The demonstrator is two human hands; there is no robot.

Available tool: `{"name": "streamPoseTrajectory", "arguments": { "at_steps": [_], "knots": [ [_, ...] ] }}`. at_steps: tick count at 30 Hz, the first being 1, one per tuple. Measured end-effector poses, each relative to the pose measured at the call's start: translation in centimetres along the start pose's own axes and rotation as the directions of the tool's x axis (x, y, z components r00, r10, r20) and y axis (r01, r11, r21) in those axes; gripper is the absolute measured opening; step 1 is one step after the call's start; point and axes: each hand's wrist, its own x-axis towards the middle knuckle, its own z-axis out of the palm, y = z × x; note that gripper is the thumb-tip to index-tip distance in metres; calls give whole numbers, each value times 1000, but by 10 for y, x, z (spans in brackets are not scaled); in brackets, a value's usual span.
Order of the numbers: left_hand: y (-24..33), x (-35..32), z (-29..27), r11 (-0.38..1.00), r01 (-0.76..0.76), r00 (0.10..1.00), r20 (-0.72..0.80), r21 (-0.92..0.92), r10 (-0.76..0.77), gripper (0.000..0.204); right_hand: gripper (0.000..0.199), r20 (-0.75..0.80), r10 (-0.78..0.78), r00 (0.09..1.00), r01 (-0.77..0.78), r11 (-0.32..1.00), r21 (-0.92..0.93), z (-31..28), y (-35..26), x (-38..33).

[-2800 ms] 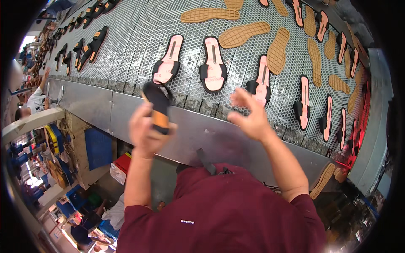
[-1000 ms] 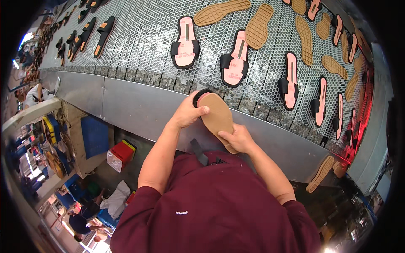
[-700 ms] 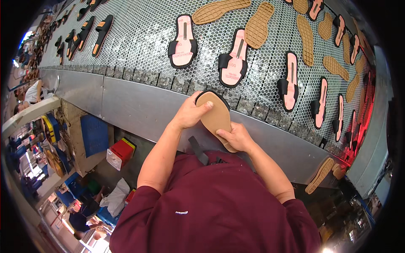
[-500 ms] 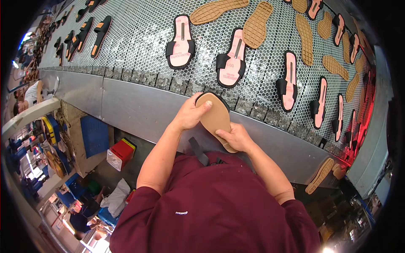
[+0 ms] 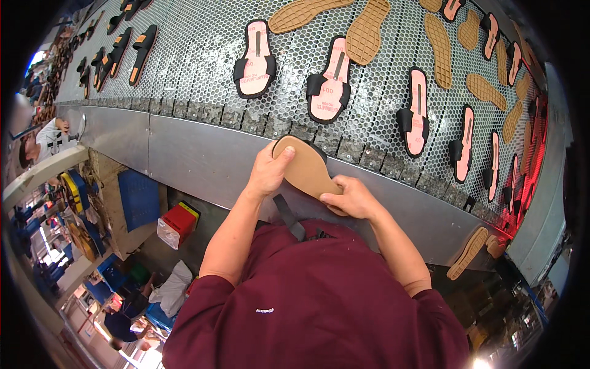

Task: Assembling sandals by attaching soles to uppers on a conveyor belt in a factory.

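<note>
A slide sandal (image 5: pixel 305 170) is held between both hands over the metal side of the conveyor, its smooth tan underside facing me and a strip of black edge showing behind it. My left hand (image 5: pixel 268 171) grips its wide end, thumb pressed on the tan face and fingers hidden behind. At the narrow end, my right hand (image 5: pixel 354 198) is closed round the edge with its thumb on top. Just beyond lie black-strapped slides with pink insoles, including one slide (image 5: pixel 255 59) and another slide (image 5: pixel 329 83), both on the belt.
The perforated conveyor belt (image 5: pixel 203 67) carries several pink-insoled slides, tan grid-patterned soles (image 5: pixel 367 34) and black slides (image 5: pixel 142 54). A red glow lights its right end. On the metal side leans a loose sole (image 5: pixel 468 253). A red bin (image 5: pixel 177 226) stands lower left; a person (image 5: pixel 46 140) is farther left.
The slides and soles on the belt have shifted slightly left. The held sandal has turned to lie more level, its wide end moving left; both hands keep their grip.
</note>
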Motion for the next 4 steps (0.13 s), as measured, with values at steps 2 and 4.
{"name": "streamPoseTrajectory", "arguments": {
  "at_steps": [2,4],
  "knots": [
    [-12,-4,-4,999,-39,994,-100,-17,38,34,39,-46,-41,998,38,998,-55,-11,18,-4],
    [-25,-9,-5,996,-85,968,-234,19,87,38,39,-39,23,999,-12,961,277,-17,54,4]
  ]
}}
